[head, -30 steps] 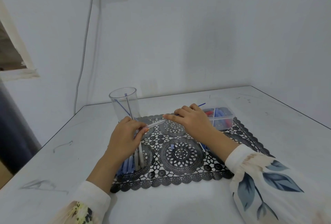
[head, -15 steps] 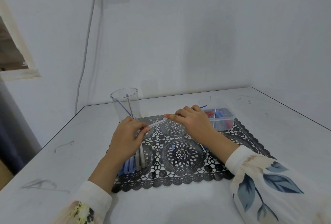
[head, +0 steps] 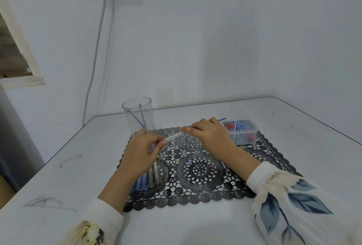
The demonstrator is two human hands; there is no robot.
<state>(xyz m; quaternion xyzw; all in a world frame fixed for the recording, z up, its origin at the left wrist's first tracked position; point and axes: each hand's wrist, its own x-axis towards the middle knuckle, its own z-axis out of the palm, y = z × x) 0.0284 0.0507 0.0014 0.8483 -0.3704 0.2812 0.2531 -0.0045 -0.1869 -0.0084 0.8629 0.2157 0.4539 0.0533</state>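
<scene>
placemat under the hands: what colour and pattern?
Black placemat, lace-like cutout with round floral medallions and a scalloped edge; the head view shows it best.

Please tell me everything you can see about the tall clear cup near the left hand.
The cup is a tall clear cylinder, plastic by its look, open at the top. It stands upright at the far left corner of the black lace mat; whether its base rests on the mat or the white table is hidden. Inside, a thin blue rod and a greyish rod lean against its wall. The left hand, gripping a clear tube, lies just before its base; contact cannot be told.
</scene>
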